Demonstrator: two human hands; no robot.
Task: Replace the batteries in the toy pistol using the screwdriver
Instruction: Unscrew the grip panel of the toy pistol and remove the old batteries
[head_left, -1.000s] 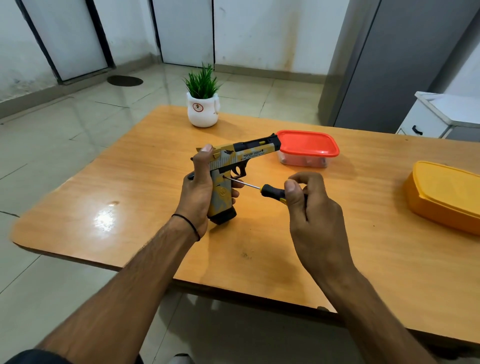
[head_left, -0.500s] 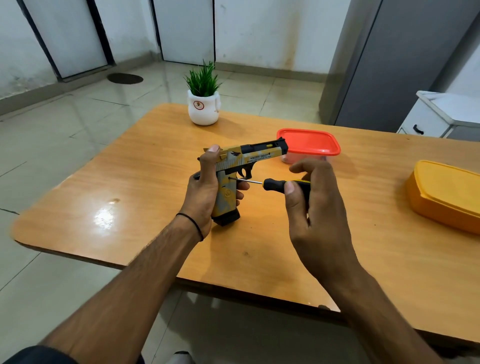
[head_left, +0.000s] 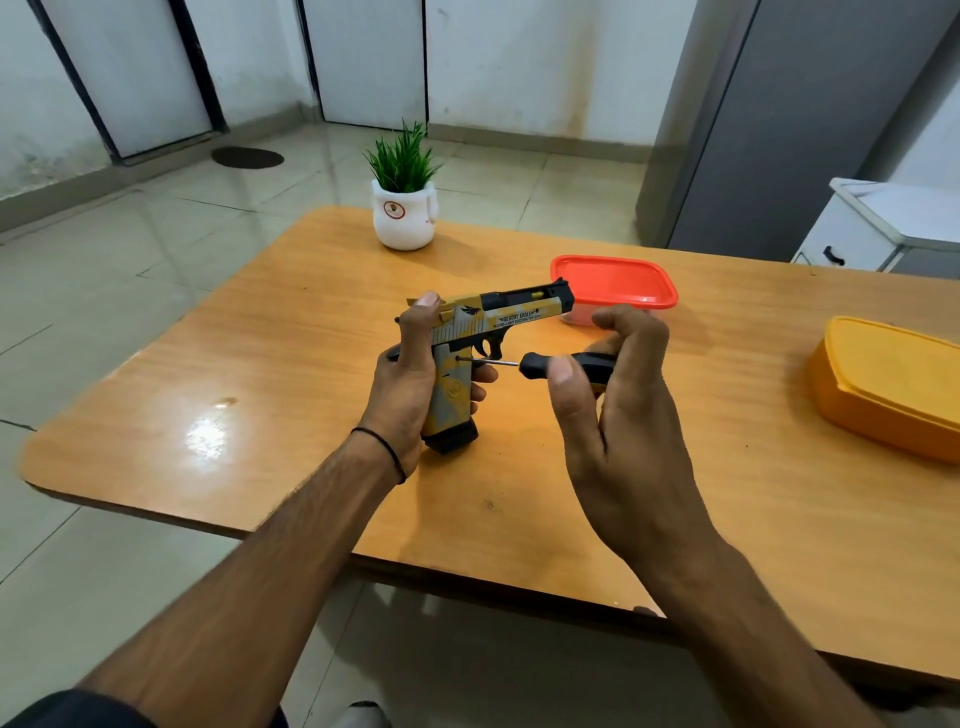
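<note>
The toy pistol (head_left: 454, 374) is held upright above the table (head_left: 260, 364), butt lowermost and close to the surface, though contact with the wood cannot be confirmed; the muzzle is directed to the right, toward the red-lidded container (head_left: 613, 280). The left hand (head_left: 405, 384) is wrapped round the rear of the grip, with the thumb laid up against the back of the slide and the fingertips showing at the front, below the trigger guard; this hold is judged to serve as a brace, so that one flat face of the grip is presented to the tool and the body is prevented from twisting under load.

The screwdriver (head_left: 589, 364) is carried roughly level by the right hand (head_left: 623, 415), its black handle pinched between thumb and curled fingers; the shaft is laid across to the left and its tip is set at a small dark hole high on the grip face. Whether the tip is seated in a screw head cannot be told. A fingertip pinch, rather than a full fist, is judged suited to twirling a small fastener.

The step in hand is assessed as work on the battery-cover screw; no cover is seen detached and no batteries are in view, so the task is rated as early. The red-lidded container and the yellow container (head_left: 893, 384) are both closed and stand to the right; their contents cannot be confirmed. A slip of the tip across the painted plastic is noted as the chief risk; loss of a freed screw is the second.
</note>
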